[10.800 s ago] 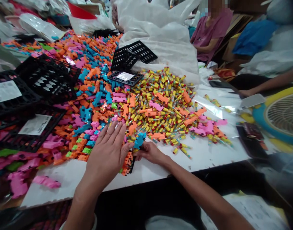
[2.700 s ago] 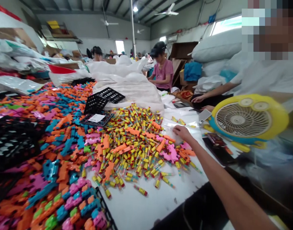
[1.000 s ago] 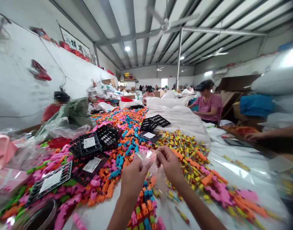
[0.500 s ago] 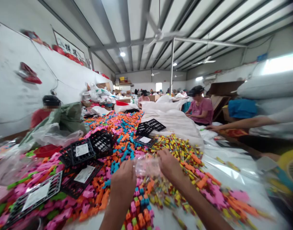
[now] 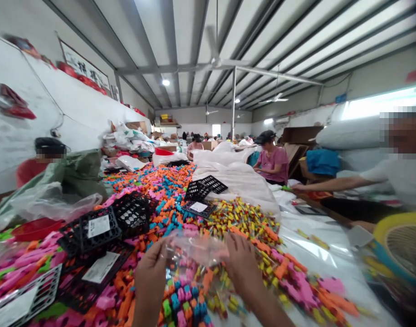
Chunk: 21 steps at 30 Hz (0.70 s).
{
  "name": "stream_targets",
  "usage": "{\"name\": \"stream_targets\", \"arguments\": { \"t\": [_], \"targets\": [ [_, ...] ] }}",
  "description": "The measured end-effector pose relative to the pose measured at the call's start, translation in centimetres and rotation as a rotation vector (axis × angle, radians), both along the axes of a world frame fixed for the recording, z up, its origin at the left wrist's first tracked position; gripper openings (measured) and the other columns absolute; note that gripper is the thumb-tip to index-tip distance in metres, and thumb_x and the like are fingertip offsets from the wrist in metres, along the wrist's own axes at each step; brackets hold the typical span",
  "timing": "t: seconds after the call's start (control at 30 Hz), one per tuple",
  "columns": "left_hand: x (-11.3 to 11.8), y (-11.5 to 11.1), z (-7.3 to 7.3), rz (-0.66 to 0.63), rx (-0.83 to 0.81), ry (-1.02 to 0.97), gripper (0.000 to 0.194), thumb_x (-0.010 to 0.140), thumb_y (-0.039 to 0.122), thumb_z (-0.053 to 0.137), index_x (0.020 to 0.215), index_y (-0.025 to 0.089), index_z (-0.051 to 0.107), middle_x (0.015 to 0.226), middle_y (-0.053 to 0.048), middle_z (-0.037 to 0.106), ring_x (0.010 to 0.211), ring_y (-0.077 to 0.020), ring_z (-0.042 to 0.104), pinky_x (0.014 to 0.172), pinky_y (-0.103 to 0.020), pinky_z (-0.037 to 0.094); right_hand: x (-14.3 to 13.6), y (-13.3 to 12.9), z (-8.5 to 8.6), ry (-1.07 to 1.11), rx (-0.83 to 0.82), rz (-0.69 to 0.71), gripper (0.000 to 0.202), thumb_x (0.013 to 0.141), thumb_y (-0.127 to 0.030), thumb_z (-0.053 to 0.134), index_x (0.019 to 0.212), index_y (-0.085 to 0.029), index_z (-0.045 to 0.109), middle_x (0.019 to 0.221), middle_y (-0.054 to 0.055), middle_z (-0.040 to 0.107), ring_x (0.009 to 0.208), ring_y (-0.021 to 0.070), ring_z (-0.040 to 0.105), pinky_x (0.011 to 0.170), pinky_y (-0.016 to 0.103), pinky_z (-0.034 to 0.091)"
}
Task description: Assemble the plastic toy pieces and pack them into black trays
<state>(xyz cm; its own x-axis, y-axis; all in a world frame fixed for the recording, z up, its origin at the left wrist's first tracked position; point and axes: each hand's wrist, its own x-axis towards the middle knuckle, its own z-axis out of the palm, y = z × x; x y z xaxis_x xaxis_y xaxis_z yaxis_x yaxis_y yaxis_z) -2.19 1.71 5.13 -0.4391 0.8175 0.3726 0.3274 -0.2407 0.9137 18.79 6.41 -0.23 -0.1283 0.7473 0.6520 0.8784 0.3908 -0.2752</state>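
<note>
Between my two hands a clear plastic bag (image 5: 196, 249) is stretched above the work surface. My left hand (image 5: 153, 268) grips its left end with the fingers closed. At the bag's right end, my right hand (image 5: 240, 254) has its fingers curled onto the plastic. Below the bag lie small colourful toy pieces (image 5: 183, 299) in blue, pink, orange and green, partly seen through clear film. Just beyond my right hand spreads a heap of yellow and red small pieces (image 5: 242, 218). Orange, pink and blue toy parts (image 5: 126, 281) cover the area left of my left hand.
Black plastic grids (image 5: 99, 227) with white labels lie at left, with another grid (image 5: 198, 206) ahead. A red basin (image 5: 37, 228) sits far left. White sheeting (image 5: 235, 177) covers the back. A yellow-rimmed round basket (image 5: 401, 245) stands right. Co-workers sit at left and ahead; another person (image 5: 398, 181) reaches in from the right.
My hands have moved apart, drawing the bag wider, and my left hand has shifted left and down. The view has turned right, bringing more of the person at right into sight.
</note>
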Motion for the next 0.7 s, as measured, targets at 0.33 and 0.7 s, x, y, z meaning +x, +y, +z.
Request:
{"name": "stream_targets", "arguments": {
  "t": [0.33, 0.7],
  "targets": [
    [1.7, 0.0, 1.5, 0.097, 0.113, 0.344, 0.043, 0.08, 0.047, 0.055, 0.113, 0.02, 0.057, 0.085, -0.004, 0.06, 0.076, -0.02, 0.06, 0.071, -0.034, 0.051, -6.4, -0.3, 6.4, 0.27, 0.109, 0.397, 0.039, 0.091, -0.01, 0.032, 0.121, -0.017, 0.057, 0.104, 0.013, 0.064, 0.098, 0.0253, 0.059, 0.087, 0.04, 0.05],
    [-0.5, 1.6, 0.0, -0.095, 0.031, -0.227, 0.041, 0.077, 0.06, 0.057, 0.084, 0.02, 0.058, 0.075, 0.0, 0.062, 0.074, -0.0174, 0.059, 0.07, -0.028, 0.048, -6.8, 0.2, 3.0, 0.303, 0.388, 0.531, 0.034, 0.093, -0.011, 0.038, 0.123, -0.02, 0.05, 0.103, 0.008, 0.068, 0.094, 0.0189, 0.065, 0.081, 0.031, 0.053]
  ]
}}
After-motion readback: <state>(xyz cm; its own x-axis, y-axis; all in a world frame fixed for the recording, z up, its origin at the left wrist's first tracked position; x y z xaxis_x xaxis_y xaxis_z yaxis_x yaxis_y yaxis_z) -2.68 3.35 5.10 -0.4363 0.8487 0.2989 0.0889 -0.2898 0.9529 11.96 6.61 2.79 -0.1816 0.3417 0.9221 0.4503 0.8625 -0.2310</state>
